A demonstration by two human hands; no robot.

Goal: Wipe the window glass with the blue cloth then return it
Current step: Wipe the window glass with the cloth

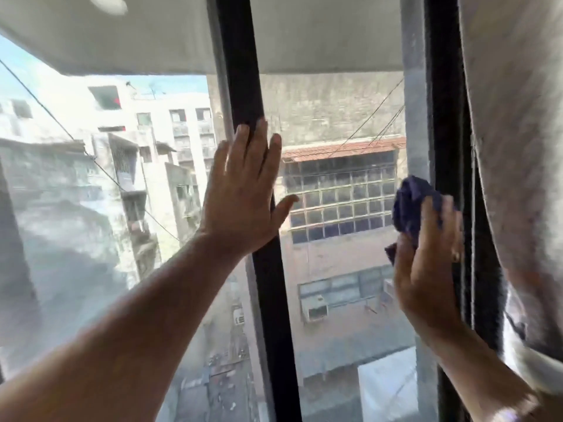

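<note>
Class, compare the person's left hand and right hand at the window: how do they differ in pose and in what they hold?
The left hand is empty, with fingers spread flat, while the right hand presses a bunched blue cloth. The left hand lies across the black centre frame bar, while the right hand works at the right edge of the glass pane, near the grey curtain. Both are bare and raised to the window.

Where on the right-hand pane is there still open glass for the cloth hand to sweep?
Open glass lies between the black centre frame bar and the right hand, above and below it. It is crowded at the right edge: blue cloth, right frame and curtain. The left hand covers the bar.
</note>
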